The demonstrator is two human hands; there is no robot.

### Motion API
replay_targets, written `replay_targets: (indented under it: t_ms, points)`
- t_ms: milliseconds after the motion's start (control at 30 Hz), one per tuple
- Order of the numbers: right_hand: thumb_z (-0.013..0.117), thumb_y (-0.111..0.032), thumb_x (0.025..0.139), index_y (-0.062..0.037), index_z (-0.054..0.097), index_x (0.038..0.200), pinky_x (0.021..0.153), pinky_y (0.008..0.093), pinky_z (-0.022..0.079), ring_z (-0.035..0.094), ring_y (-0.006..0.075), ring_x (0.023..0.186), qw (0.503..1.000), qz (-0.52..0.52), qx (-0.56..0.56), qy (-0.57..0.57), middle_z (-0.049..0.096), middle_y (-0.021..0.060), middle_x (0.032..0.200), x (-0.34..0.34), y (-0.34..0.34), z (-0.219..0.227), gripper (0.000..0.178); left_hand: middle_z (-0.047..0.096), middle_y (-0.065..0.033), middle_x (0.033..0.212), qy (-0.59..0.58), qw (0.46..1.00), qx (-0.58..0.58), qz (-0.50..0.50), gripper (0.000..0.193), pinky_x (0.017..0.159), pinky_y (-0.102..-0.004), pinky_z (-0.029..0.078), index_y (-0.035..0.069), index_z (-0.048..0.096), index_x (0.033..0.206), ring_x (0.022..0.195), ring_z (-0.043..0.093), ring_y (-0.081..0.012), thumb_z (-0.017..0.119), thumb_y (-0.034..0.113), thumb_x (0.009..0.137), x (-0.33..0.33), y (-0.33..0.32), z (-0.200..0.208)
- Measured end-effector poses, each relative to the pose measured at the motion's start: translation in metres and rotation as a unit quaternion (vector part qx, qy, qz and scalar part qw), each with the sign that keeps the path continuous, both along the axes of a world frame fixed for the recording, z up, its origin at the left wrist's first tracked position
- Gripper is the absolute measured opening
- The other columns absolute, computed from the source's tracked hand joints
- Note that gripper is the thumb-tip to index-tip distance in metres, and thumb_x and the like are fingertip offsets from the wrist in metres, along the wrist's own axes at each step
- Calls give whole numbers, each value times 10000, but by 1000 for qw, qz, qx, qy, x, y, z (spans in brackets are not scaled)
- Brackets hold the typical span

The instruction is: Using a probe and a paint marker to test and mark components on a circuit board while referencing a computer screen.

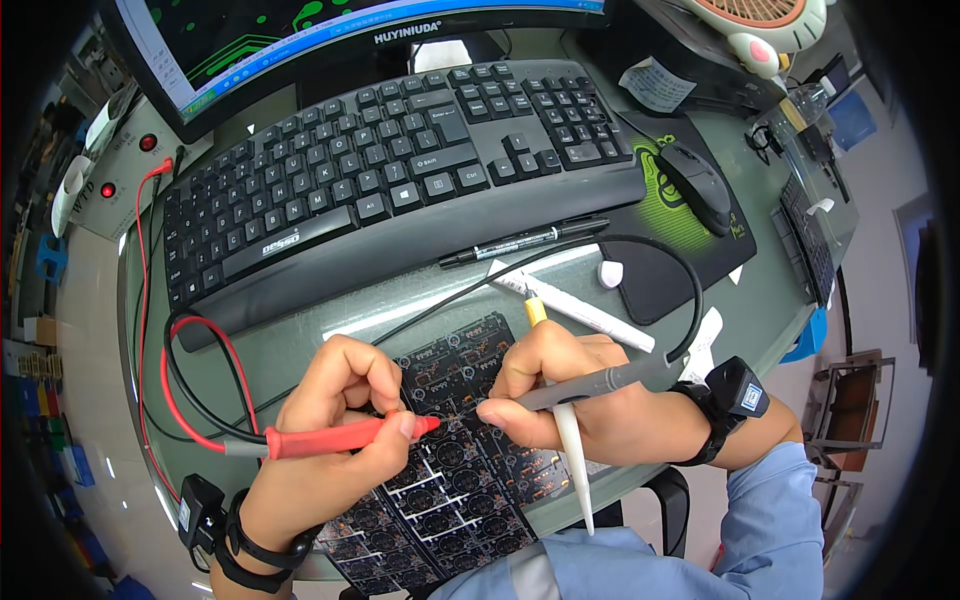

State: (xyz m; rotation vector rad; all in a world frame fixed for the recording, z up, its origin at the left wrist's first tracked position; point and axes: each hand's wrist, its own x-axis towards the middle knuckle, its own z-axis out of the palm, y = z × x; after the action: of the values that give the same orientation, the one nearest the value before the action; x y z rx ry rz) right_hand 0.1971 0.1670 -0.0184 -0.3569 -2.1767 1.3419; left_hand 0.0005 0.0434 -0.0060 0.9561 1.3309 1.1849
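My left hand [350, 405] is closed around a red test probe [330, 438], whose tip points right, over a black printed circuit board [445, 515]. In my right hand [575, 365] is a dark grey test probe [605, 382], angled down toward the same part of the board. That hand also holds a slim white tapered tool [574, 465] with a yellow section and a thin metal tip at its far end. The board carries repeated patterns of parts and tilts between my forearms, its near end by my lap. Whether either probe tip touches it I cannot tell.
Beyond my hands lie a black keyboard [340, 180], a marker pen [520, 243], a white stick-shaped item [580, 308] and a mouse [693, 185] on its mat. Probe cables loop across the desk; the red one [141, 300] runs to a test box [125, 165]. A monitor [330, 45] stands behind.
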Motion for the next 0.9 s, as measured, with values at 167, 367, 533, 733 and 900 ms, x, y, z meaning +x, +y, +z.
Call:
replay_targets:
  t_ms: [167,367,533,733,900]
  points:
    - [722,-137,856,-60,452,817,473,315,390,488,184,510,1000,-3,7,0,494,60,644,-1,1,0,284,496,-14,892,37,999,-10,-9,264,681,-199,445,46,426,993,801,501,-40,619,-47,839,0,0,2]
    - [723,-140,855,-63,457,819,464,312,378,477,181,501,1000,-2,0,-10,481,55,632,-1,1,0,280,494,-15,897,-22,1000,2,10,265,694,-206,445,48,426,993,798,496,-44,615,-54,838,0,1,1]
    - [726,-137,851,-61,457,821,464,316,377,476,181,503,1000,-6,11,-5,474,54,633,-1,0,1,281,492,-16,898,-17,1000,0,9,264,692,-204,440,51,424,989,801,490,-43,613,-54,838,1,1,1]
    - [727,-137,850,-58,458,823,466,320,379,478,183,507,1000,-7,14,0,475,53,638,-2,1,0,282,491,-17,898,-23,1000,-1,15,265,687,-201,438,52,423,986,799,487,-43,615,-52,837,2,1,1]
    - [726,-140,851,-60,459,824,464,321,378,481,184,504,1000,-8,18,2,474,53,636,-2,0,-1,280,492,-19,898,-8,1000,1,13,265,687,-202,439,52,421,986,800,490,-43,614,-54,838,2,1,1]
